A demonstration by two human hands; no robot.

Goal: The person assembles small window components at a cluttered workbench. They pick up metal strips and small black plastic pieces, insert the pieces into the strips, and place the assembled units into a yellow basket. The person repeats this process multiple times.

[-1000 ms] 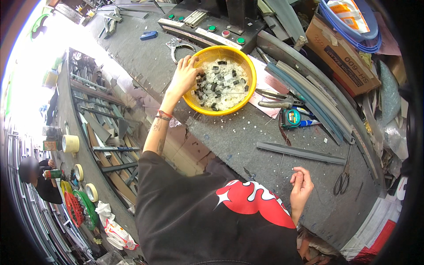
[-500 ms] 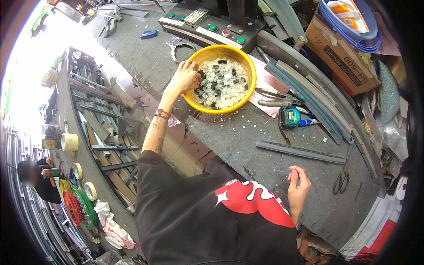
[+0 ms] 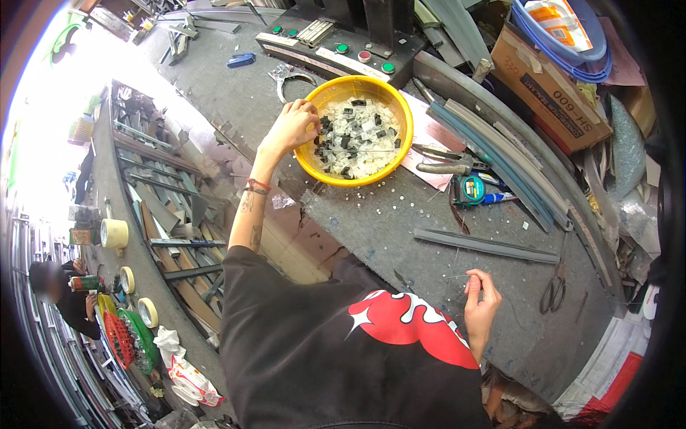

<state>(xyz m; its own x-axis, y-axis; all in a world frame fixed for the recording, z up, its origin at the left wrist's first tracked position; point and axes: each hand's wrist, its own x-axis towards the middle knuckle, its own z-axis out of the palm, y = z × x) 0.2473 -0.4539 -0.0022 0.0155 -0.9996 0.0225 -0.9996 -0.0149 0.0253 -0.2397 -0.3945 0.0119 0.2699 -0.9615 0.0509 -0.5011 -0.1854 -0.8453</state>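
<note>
A yellow plastic basket stands on the grey bench, holding many small clear and black plastic pieces. Over its left rim is my left hand, fingers curled and pinched together; whatever they may hold is hidden. My right hand is low at the right, thumb and fingertips closed on a thin pale strand that sticks out to the left. Beyond that hand lies a long grey profile strip, with dark scissors to its right.
Pliers and a teal tape measure lie right of the basket, before long strips. A machine base with green buttons stands behind. At far left, a co-worker is beside another bench with tape rolls.
My left hand has lifted slightly and drawn left, from among the pieces to the basket's rim. The right hand has hardly moved.
</note>
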